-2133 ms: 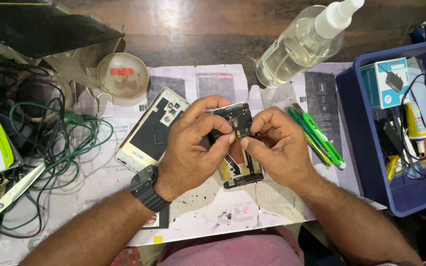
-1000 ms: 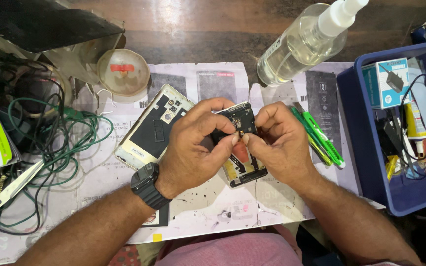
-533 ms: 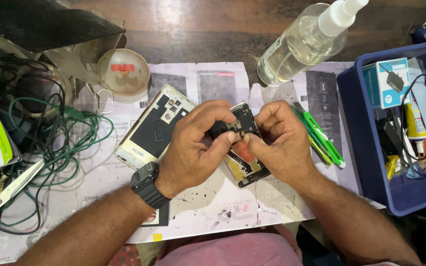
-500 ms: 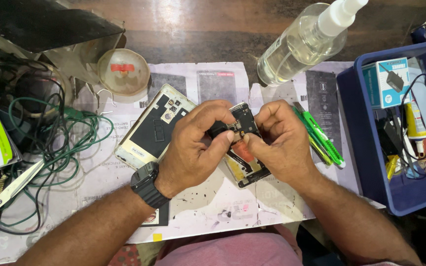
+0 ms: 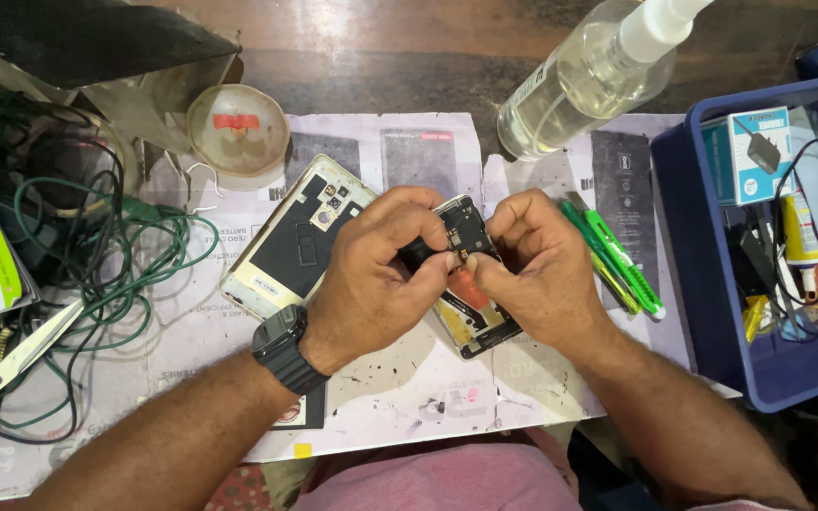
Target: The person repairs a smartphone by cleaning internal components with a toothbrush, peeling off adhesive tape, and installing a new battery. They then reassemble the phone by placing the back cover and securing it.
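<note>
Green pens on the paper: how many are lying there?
2: the green pens lie side by side on the paper sheet, just right of the right hand. More may hide beneath it.

Spray bottle (image 5: 587,83), blue bin (image 5: 688,284), green cable (image 5: 134,255)

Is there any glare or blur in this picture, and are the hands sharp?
Head view: both the left hand and the right hand are sharp around the opened phone; strong glare whitens the wooden table at the top; the spray bottle shows bright reflections.
</note>
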